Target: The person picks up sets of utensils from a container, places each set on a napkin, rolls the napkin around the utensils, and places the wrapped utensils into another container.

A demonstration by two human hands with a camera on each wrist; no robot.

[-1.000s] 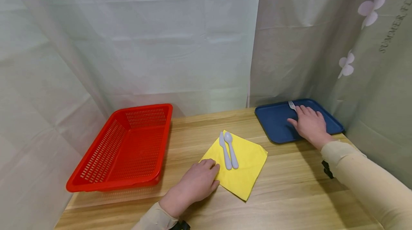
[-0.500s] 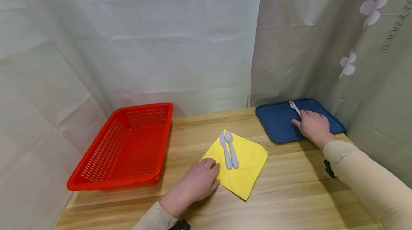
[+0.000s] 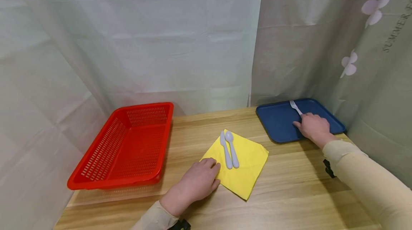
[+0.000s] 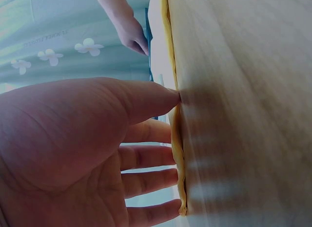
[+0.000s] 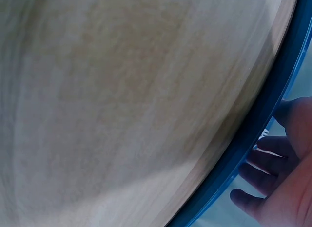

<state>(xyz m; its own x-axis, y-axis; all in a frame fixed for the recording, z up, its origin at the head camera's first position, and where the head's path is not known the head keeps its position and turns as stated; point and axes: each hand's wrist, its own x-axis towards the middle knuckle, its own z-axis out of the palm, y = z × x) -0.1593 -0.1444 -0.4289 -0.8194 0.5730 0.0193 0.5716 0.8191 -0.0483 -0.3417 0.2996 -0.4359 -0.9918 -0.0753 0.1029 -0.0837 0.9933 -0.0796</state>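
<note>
My left hand (image 3: 199,180) rests on the left corner of a yellow napkin (image 3: 249,158). In the left wrist view that hand (image 4: 92,144) touches the napkin's edge (image 4: 168,34) with thumb and fingertips. A pale knife (image 3: 226,151) and spoon (image 3: 233,151) lie side by side on the napkin. Over a blue tray (image 3: 278,126) at the back right, my right hand (image 3: 314,127) covers the handle end of a white fork (image 3: 295,107). In the right wrist view the hand (image 5: 287,173) has its thumb apart from extended fingers, the fork (image 5: 264,133) partly showing behind the tray rim (image 5: 243,134).
A red perforated basket (image 3: 138,151) stands at the left of the wooden table (image 3: 289,187). Pale curtains (image 3: 180,44) hang behind and along both sides, with printed flowers on the right one.
My right hand has drawn back slightly right and nearer along the fork, so more of the fork shows. The left hand, knife, spoon and napkin have stayed put.
</note>
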